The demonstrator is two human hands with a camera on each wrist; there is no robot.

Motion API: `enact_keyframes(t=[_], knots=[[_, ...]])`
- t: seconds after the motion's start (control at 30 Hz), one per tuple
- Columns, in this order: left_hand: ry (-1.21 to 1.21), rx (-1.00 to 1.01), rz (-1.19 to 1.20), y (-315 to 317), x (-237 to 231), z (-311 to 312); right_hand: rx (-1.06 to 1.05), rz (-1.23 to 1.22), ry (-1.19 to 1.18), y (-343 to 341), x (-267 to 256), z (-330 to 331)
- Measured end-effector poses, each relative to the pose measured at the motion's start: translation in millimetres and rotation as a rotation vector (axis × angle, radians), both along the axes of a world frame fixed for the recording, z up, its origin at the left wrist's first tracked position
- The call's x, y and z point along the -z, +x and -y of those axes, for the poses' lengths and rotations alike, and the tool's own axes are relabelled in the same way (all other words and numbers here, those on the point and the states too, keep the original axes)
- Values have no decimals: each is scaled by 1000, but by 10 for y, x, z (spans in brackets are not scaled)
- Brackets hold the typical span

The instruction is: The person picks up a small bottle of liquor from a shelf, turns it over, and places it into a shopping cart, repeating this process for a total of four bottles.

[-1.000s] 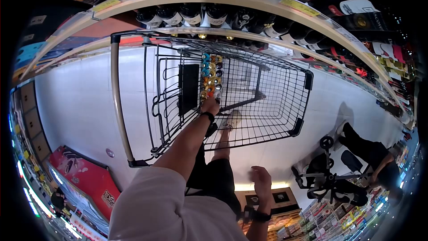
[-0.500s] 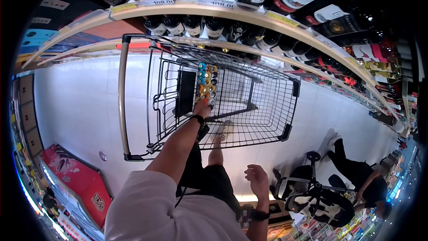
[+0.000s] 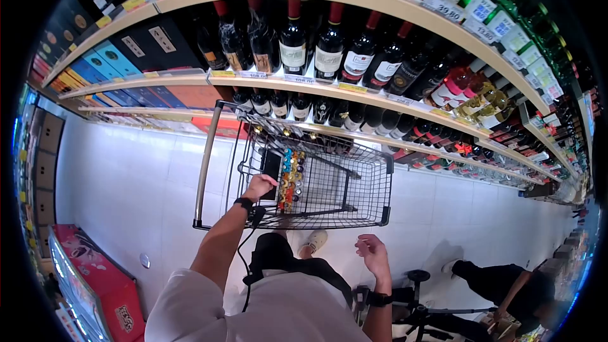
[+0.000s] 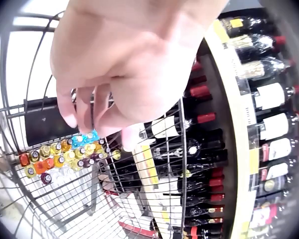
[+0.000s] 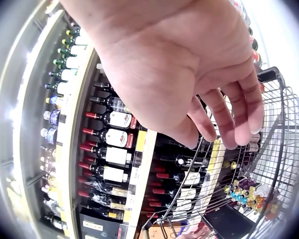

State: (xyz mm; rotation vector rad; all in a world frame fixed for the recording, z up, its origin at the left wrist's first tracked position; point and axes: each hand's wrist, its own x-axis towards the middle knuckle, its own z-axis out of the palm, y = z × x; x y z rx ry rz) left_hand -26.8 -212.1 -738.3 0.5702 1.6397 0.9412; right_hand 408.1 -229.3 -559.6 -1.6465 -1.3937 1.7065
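A wire shopping cart holds rows of small bottles with multicoloured caps, beside a black panel. Over the near side of the cart, close to the panel, is the left hand; its fingers bend loosely around nothing in the left wrist view. These little bottles lie beyond the fingertips, apart from them. Outside the cart, in front of the torso, the right hand hangs in the air with relaxed, slightly bent fingers. The right wrist view shows its palm and nothing held.
Shelves of wine bottles with price tags run along the cart's far side. A red display case stands at lower left. At lower right are a person in dark clothes and a stroller. White floor surrounds the cart.
The left hand has come away from the small bottles toward the cart's handle end. The head view has tilted up, showing more shelves. The right hand remains free.
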Motion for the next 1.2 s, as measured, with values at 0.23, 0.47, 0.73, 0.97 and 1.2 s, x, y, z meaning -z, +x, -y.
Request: enact_keyframes(t=[0.23, 0.47, 0.73, 0.97, 1.2], knots=[[103, -292, 59, 246, -757, 371, -70, -64, 82, 267, 39, 8], [121, -349, -62, 251, -1070, 738, -149, -6, 31, 243, -107, 16], [311, 86, -277, -303, -1122, 733, -180, 1, 94, 22, -149, -80], [388, 153, -221, -422, -1468, 750, -98, 41, 162, -378, -284, -87], [515, -6, -169, -482, -1151, 863, -126, -6, 178, -623, -186, -77]])
